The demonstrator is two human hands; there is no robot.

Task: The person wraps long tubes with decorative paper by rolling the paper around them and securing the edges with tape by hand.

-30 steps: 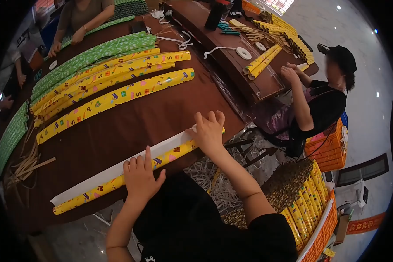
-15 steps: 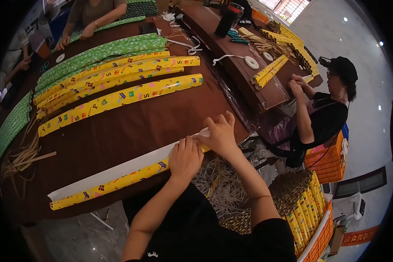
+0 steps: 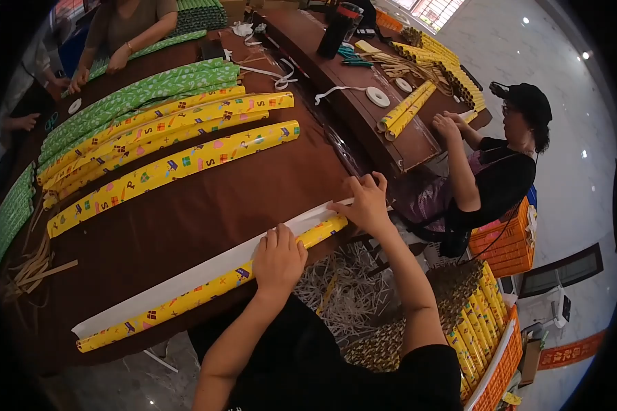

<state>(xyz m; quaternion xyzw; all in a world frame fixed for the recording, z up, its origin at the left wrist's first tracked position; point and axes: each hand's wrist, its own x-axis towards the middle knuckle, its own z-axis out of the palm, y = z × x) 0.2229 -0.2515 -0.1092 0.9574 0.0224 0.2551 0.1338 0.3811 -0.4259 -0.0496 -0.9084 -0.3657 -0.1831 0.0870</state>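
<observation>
A long roll of yellow printed wrapping paper (image 3: 178, 301) lies along the near table edge, its white inner side (image 3: 185, 277) showing as a loose flap. My left hand (image 3: 279, 262) is on the middle of the roll, fingers together and curled over it onto the white side. Toward the right end, my right hand (image 3: 365, 205) pinches the paper's edge between thumb and fingertips, other fingers raised and bent. Beyond lie several yellow wrapping paper rolls (image 3: 185, 164) and green leaf-print rolls (image 3: 140, 96).
A brown-covered table (image 3: 253, 185) bears tan strips (image 3: 38, 270) at left. A co-worker (image 3: 493, 164) handles a yellow roll at the right-hand table; another person (image 3: 127, 34) works at the far side. White tape (image 3: 377, 96), shredded paper (image 3: 343, 291) and an orange crate (image 3: 504, 240) are nearby.
My right hand has moved a little right along the paper edge, away from my left hand, exposing more of the roll between them. The view has shifted slightly.
</observation>
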